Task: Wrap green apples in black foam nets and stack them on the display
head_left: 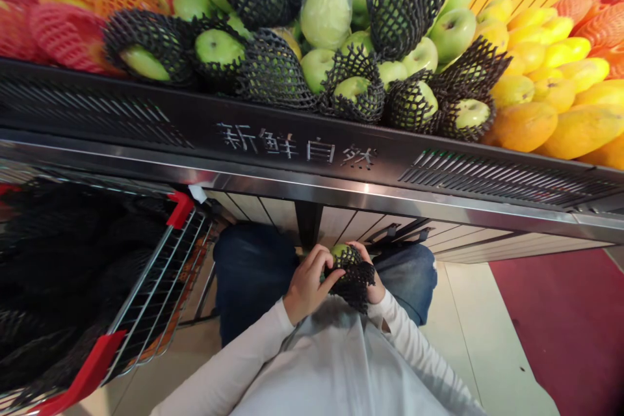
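Below the middle of a black fruit rack (195, 118), I held a green apple (342, 251) partly wrapped in black netting (351, 283). My left grip (307, 281) was half curled against one side, thumb over the netting, and my right grip (377, 289) curled around the opposite side. A wire cart (103, 354) stood below the rack's left part.

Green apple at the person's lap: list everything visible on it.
The green apple looks rounded, its far end partly bare; a black mesh sleeve, foam-like, covers much of the rest and bunches loosely toward the person. It is held between the left hand's grip and the right hand's grip, with the denim-covered knees on either side, lower than the fruit display's front panel. Its underside is hidden.
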### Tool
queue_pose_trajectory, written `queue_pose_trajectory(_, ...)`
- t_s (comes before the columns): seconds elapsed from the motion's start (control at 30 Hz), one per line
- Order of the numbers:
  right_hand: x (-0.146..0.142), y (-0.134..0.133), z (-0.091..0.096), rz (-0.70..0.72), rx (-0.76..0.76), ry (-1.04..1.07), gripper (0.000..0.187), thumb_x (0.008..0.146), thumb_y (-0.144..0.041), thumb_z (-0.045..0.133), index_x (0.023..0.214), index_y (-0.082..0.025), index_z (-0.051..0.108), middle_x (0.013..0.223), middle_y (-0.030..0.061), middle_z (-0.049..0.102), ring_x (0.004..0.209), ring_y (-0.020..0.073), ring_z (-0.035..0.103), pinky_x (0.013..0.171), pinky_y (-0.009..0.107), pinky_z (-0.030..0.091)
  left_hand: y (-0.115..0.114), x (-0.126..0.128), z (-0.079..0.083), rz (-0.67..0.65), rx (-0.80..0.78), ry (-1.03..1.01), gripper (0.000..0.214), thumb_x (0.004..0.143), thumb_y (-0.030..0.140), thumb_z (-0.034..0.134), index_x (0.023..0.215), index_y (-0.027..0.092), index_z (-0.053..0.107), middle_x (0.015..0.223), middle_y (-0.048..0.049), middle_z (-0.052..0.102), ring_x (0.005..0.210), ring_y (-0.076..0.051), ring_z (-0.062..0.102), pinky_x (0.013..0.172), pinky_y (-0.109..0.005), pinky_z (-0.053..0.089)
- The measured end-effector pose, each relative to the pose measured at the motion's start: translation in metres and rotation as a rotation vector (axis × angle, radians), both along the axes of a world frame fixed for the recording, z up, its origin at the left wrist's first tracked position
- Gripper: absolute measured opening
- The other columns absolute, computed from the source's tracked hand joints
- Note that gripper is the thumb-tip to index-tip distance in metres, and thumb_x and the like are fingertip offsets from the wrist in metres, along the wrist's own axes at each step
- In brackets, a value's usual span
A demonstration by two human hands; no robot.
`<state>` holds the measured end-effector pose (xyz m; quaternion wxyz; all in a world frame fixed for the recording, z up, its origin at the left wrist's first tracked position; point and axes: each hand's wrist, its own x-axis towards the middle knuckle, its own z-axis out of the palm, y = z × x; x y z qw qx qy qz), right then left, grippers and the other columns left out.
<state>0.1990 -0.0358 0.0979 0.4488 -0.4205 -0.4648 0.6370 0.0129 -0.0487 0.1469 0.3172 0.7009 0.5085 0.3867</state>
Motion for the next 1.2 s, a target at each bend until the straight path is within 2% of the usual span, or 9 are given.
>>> queue_pose_trajectory(0.13,0.001,0.000,0.009,0.013,-0.023,-0.058,0.066,0.065,-0.052,0.083,0.118,-0.029,0.052,0.110,0.0048,0.064,0.102,0.0237,0.062,0.097,0.041,0.049,0.001,-0.003,0.003,0.011,-0.051,-0.205,0.025,0.095,0.037,0.055,0.076,0.023,0.047,0.084,-0.0035,0.060,0.084,-0.019,0.058,0.079,-0.031,0.047)
queue_pose_trajectory(0.27,-0.004,-0.004,0.018,0.095,-0.019,-0.008,0.075,0.064,-0.046,0.086,0.126,-0.028,0.049,0.116,0.0073,0.065,0.104,0.0232,0.064,0.100,0.040,0.047,0.006,-0.008,0.001,0.288,-0.190,-0.365,0.024,0.093,0.041,0.054,0.077,0.023,0.048,0.067,0.0039,0.047,0.061,-0.013,0.046,0.059,-0.026,0.037)
queue_pose_trajectory(0.4,-0.010,-0.007,0.028,0.250,0.039,0.101,0.091,0.060,-0.039,0.089,0.138,-0.027,0.044,0.125,0.0085,0.064,0.111,0.0229,0.063,0.100,0.037,0.047,0.021,-0.011,-0.013,0.433,-0.281,-0.510,0.037,0.088,0.056,0.057,0.076,0.022,0.051,0.069,0.0037,0.047,0.065,-0.014,0.045,0.062,-0.026,0.038)
queue_pose_trajectory(0.53,-0.015,-0.007,0.033,0.244,-0.106,0.195,0.114,0.064,-0.034,0.086,0.156,-0.031,0.020,0.121,0.0059,0.067,0.096,0.0203,0.068,0.089,0.036,0.052,0.031,-0.006,-0.037,0.342,-0.518,-0.641,0.047,0.078,0.066,0.066,0.077,0.020,0.055,0.072,0.0010,0.056,0.069,-0.016,0.051,0.064,-0.027,0.040)
queue_pose_trajectory(0.63,-0.015,-0.003,0.032,0.088,-0.191,0.228,0.097,0.065,-0.043,0.085,0.150,-0.028,0.040,0.116,0.0057,0.070,0.097,0.0227,0.069,0.092,0.039,0.053,0.030,0.000,-0.047,0.202,-0.639,-0.681,0.054,0.067,0.070,0.073,0.074,0.019,0.054,0.070,-0.0003,0.058,0.067,-0.017,0.054,0.063,-0.029,0.042)
queue_pose_trajectory(0.77,-0.009,0.002,0.032,-0.051,-0.125,0.085,0.071,0.066,-0.044,0.085,0.130,-0.026,0.061,0.123,0.0068,0.069,0.110,0.0260,0.065,0.104,0.043,0.048,0.021,-0.006,-0.036,0.136,-0.416,-0.523,0.042,0.091,0.057,0.055,0.106,0.019,0.061,0.100,-0.0077,0.067,0.095,-0.023,0.062,0.084,-0.036,0.049)
queue_pose_trajectory(0.9,-0.004,0.002,0.038,-0.073,-0.095,0.021,0.071,0.069,-0.045,0.085,0.132,-0.027,0.060,0.125,0.0068,0.068,0.113,0.0257,0.064,0.109,0.045,0.046,0.012,-0.014,-0.020,-0.180,-0.102,-0.454,0.065,0.088,0.047,0.062,0.145,0.020,0.045,0.156,-0.0163,0.041,0.145,-0.034,0.038,0.119,-0.050,0.034)
queue_pose_trajectory(1.07,-0.010,-0.003,0.048,0.052,-0.039,0.085,0.086,0.067,-0.057,0.084,0.142,-0.027,0.053,0.145,0.0095,0.059,0.133,0.0292,0.056,0.117,0.048,0.040,0.003,-0.003,-0.030,-0.180,-0.095,-0.397,0.098,0.067,0.027,0.086,0.149,0.024,0.033,0.154,-0.0187,0.043,0.144,-0.036,0.042,0.122,-0.057,0.032)
queue_pose_trajectory(1.2,-0.012,0.002,0.044,0.058,-0.258,0.183,0.071,0.083,-0.072,0.061,0.138,-0.028,0.061,0.145,0.0086,0.061,0.130,0.0280,0.059,0.108,0.046,0.048,0.000,0.002,-0.043,-0.078,-0.015,-0.515,0.093,0.059,0.026,0.090,0.138,0.026,0.041,0.144,-0.0159,0.052,0.135,-0.035,0.052,0.116,-0.057,0.040)
